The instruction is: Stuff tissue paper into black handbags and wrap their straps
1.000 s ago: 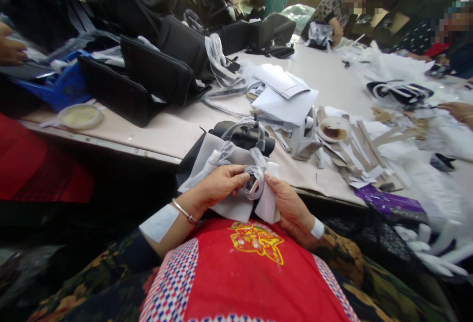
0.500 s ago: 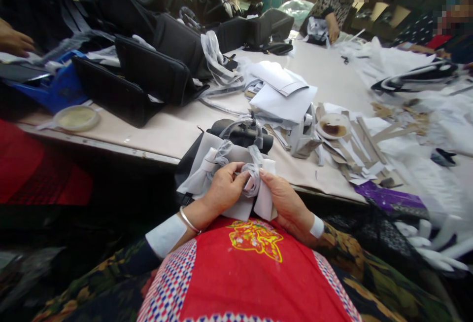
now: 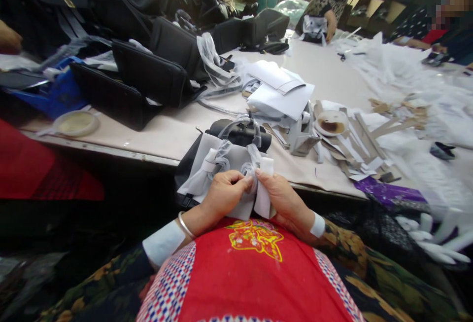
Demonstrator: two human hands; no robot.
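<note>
A black handbag leans on the table edge against my lap, its front covered by a pale sheet. Clear plastic wrap covers its arched handle. My left hand pinches the bunched end of the wrap at the handle's right base. My right hand is closed on a white paper strip right beside it, thumb on top. At the handle's left base, another white wrapping is folded round the fitting. My fingertips partly hide the wrap's end.
Black bags are piled at the left behind a round dish. White sheets, a bowl of brown liquid and cardboard strips lie ahead. A co-worker's hand handles a wrapped bag across the table.
My left fingers have drawn closer to the right handle base, and the loose loop of wrap there is smaller. At the far right, a co-worker's black-and-white piece has left its place.
</note>
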